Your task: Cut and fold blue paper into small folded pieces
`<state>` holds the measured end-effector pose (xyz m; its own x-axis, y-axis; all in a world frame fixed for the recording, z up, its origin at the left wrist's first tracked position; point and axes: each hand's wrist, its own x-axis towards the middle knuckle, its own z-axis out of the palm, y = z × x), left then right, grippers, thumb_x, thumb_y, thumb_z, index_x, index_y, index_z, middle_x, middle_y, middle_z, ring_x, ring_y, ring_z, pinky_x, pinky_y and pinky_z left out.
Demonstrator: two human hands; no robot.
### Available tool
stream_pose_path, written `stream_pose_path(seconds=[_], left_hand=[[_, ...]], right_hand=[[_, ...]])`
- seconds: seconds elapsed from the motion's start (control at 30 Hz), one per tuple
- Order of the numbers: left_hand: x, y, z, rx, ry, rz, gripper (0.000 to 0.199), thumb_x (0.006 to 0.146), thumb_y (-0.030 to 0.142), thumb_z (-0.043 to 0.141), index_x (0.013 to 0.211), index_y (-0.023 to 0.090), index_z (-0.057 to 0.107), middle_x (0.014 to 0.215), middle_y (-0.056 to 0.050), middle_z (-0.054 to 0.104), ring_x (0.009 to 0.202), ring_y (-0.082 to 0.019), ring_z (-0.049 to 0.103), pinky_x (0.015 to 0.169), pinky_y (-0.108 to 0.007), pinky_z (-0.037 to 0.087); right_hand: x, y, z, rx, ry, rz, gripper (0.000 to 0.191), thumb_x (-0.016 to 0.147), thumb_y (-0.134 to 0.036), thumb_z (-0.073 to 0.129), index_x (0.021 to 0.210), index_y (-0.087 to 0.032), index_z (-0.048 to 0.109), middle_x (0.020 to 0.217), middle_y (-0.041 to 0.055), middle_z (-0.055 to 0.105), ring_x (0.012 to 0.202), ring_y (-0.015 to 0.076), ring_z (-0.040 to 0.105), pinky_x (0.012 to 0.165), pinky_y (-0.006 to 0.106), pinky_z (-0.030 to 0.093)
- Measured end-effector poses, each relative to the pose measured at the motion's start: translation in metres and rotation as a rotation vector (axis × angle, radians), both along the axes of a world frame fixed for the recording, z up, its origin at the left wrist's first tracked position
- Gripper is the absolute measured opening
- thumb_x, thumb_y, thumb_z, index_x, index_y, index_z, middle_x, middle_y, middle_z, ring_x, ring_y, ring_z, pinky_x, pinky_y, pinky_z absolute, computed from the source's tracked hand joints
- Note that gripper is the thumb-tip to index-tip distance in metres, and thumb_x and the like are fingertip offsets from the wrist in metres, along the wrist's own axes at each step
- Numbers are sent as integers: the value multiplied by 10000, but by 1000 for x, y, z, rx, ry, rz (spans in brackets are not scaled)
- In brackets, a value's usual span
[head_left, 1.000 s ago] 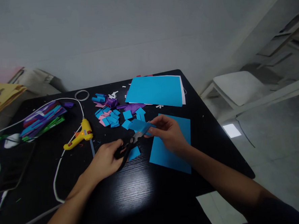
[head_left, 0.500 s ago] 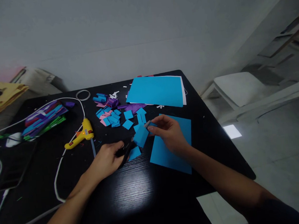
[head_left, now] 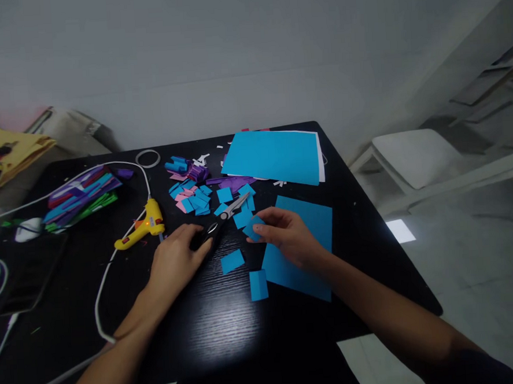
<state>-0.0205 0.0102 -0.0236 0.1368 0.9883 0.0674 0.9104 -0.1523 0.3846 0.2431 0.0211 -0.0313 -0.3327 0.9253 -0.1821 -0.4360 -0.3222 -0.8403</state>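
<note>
Blue paper square (head_left: 253, 229), small: pinched between the thumb and fingers of the right hand (head_left: 291, 236), the grip narrow, its other fingers curled behind. Scissors (head_left: 224, 215), black-handled with metal blades: the handles in the left hand (head_left: 174, 261), which is partly closed around them, the blades directed away from the person and rightward over loose blue pieces; how the fingers sit in the loops cannot be told. Blue sheet (head_left: 296, 276), larger: flat on the black table (head_left: 373, 254), partly beneath the right hand and forearm. Two loose blue pieces, one (head_left: 233, 262) between the hands, the other (head_left: 258, 285) nearer the person, just beside the sheet. Heap of blue and pink pieces (head_left: 191, 197): beyond the left hand. Purple paper (head_left: 234, 183): beside the stack of blue and white sheets (head_left: 276, 156) at the far side. Yellow glue gun (head_left: 148, 224), with white cord: left of the heap. Bundle of coloured strips (head_left: 80, 194): farther left. White stool (head_left: 414, 150): on the floor, right of the table.
</note>
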Motion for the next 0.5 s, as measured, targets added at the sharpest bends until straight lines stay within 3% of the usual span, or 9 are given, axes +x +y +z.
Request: stream_pose_path(seconds=[0.1,0.27,0.5], left_hand=[[0,-1,-4,32,-12,-18,273,927,395,677,1087,181,732,1060,-99,768,946,-295,742,829,-385,562],[1,-1,-4,30,-56,-55,271,922,384,690,1108,190,725,1076,-92,753,977,-285,732,893,-396,577],[11,-9,9,106,-189,-86,258,1002,392,600,1101,188,723,1133,-99,750,1061,-271,716,969,-400,561]], right_hand=[[0,-2,0,36,-65,43,214,769,-322,933,902,-243,786,859,-20,770,780,130,719,802,304,611],[-5,-6,0,38,-92,52,223,745,-342,943,874,-244,790,822,-23,763,747,140,713,747,300,605],[-11,-9,-3,35,-140,20,263,710,-357,953,877,-244,785,827,-20,770,754,142,721,732,293,608]])
